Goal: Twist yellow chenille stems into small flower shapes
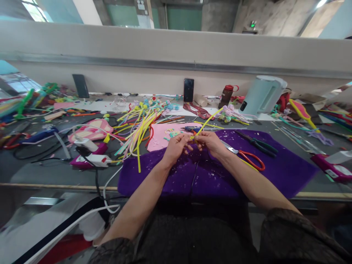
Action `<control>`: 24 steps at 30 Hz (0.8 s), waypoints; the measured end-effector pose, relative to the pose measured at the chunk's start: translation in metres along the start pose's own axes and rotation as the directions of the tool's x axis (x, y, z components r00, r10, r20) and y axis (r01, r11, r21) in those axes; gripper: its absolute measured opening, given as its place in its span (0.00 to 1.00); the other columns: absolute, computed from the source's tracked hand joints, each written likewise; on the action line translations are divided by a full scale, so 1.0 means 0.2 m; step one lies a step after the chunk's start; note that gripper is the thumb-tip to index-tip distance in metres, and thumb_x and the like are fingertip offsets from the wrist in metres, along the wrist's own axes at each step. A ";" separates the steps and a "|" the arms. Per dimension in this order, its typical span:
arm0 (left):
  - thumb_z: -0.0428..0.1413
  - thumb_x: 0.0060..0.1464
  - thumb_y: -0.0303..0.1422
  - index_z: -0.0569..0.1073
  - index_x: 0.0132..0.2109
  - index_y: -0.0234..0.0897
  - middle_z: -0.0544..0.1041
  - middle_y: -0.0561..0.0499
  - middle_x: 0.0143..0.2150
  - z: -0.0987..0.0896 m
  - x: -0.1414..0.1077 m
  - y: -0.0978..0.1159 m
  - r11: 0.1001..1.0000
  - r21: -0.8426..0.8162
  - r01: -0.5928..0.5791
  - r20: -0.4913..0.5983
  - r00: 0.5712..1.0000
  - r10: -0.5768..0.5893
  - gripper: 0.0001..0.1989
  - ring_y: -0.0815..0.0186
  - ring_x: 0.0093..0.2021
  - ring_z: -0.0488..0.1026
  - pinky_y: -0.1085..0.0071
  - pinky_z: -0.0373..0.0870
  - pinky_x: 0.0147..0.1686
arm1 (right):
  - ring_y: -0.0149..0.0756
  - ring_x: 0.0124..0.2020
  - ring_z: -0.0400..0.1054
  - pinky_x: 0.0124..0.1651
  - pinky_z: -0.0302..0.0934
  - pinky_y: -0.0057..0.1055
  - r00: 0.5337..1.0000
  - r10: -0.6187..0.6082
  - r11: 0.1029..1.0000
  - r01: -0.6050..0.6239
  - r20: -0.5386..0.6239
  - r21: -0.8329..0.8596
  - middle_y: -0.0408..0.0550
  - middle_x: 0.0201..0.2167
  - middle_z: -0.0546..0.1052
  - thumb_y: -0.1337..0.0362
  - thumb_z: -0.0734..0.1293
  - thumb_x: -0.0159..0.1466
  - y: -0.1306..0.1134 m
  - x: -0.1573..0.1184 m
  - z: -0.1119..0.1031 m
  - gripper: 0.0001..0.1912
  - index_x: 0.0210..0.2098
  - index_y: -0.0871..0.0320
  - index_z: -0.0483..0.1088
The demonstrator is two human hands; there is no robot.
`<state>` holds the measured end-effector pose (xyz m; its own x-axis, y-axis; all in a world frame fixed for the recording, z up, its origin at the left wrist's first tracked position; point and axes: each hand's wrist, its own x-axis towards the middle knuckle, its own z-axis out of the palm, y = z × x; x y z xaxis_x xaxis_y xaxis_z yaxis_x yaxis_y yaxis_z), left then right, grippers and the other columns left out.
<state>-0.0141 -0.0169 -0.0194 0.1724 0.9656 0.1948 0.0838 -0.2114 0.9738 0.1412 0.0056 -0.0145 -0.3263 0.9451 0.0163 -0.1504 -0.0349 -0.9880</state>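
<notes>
My left hand (pixel 178 146) and my right hand (pixel 207 142) meet over a purple cloth (pixel 170 179), fingertips nearly together. Both pinch a yellow pipe cleaner (pixel 207 121), whose long free end slants up and to the right. The fingers hide part of it where they grip. Beneath and behind the hands lies a pink sheet (pixel 158 135) with small pastel pieces on it. Red-handled scissors (pixel 249 157) rest just right of my right forearm. Beyond them, dark-handled pliers (pixel 260 144) lie on the cloth.
Left of the hands spreads a heap of pipe cleaners (pixel 141 132). Power strips (pixel 88 160) with cables sit further left. A phone (pixel 188 90), a brown bottle (pixel 226 96) and a pale blue kettle (pixel 263 96) stand along the back. Another power strip (pixel 332 168) is at the right.
</notes>
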 end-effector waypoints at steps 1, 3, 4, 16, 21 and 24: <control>0.47 0.52 0.46 0.70 0.41 0.32 0.74 0.47 0.32 0.00 0.01 0.00 0.992 -0.099 0.076 0.020 0.997 -0.075 0.21 0.70 0.23 0.70 0.77 0.62 0.18 | 0.23 0.13 0.59 0.16 0.56 0.22 1.000 -0.009 1.000 0.009 -0.004 -0.014 0.39 0.14 0.68 0.61 0.68 0.48 0.00 0.00 0.00 0.10 0.23 0.62 0.66; 0.47 0.51 0.47 0.70 0.40 0.31 0.74 0.45 0.31 -0.01 0.02 0.00 0.958 -0.224 0.177 0.033 0.984 -0.175 0.22 0.70 0.22 0.70 0.78 0.61 0.16 | 0.23 0.13 0.59 0.16 0.56 0.22 1.000 -0.012 0.999 0.012 -0.007 -0.042 0.39 0.14 0.67 0.61 0.68 0.48 0.00 0.00 0.00 0.10 0.22 0.61 0.65; 0.48 0.51 0.47 0.70 0.39 0.31 0.74 0.45 0.30 -0.02 0.02 0.00 0.944 -0.257 0.205 0.034 0.978 -0.204 0.21 0.70 0.21 0.70 0.78 0.61 0.16 | 0.24 0.13 0.58 0.16 0.56 0.22 1.000 -0.011 0.998 0.011 -0.010 -0.057 0.38 0.13 0.67 0.61 0.68 0.48 0.00 0.00 0.00 0.10 0.22 0.61 0.64; 0.57 0.43 0.38 0.69 0.30 0.33 0.71 0.53 0.23 -0.02 0.00 0.00 0.993 0.005 0.115 -0.013 0.993 -0.115 0.12 0.73 0.20 0.67 0.79 0.61 0.17 | 0.24 0.11 0.58 0.15 0.55 0.22 1.000 -0.024 0.989 0.022 -0.008 -0.149 0.37 0.12 0.65 0.63 0.66 0.48 0.02 -0.02 0.03 0.08 0.20 0.60 0.62; 0.55 0.45 0.37 0.67 0.28 0.34 0.67 0.57 0.19 -0.01 0.01 -0.02 0.994 0.095 0.046 -0.048 0.998 -0.042 0.10 0.75 0.16 0.63 0.78 0.59 0.18 | 0.24 0.11 0.58 0.14 0.54 0.22 1.000 -0.026 0.985 0.023 -0.013 -0.173 0.37 0.11 0.65 0.63 0.66 0.48 0.02 -0.02 0.04 0.08 0.19 0.60 0.62; 0.55 0.45 0.38 0.67 0.27 0.34 0.66 0.57 0.18 -0.01 0.00 -0.01 0.994 0.097 0.056 -0.013 0.998 -0.055 0.10 0.75 0.16 0.62 0.78 0.58 0.17 | 0.24 0.11 0.57 0.14 0.53 0.21 0.999 -0.031 0.977 0.027 -0.016 -0.209 0.37 0.10 0.65 0.63 0.65 0.49 0.01 -0.02 0.04 0.08 0.18 0.59 0.62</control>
<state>-0.0167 -0.0155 -0.0215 0.1545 0.9776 0.1428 0.1884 -0.1710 0.9671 0.1357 -0.0009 -0.0160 -0.3060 0.9510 0.0444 0.0395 0.0592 -0.9975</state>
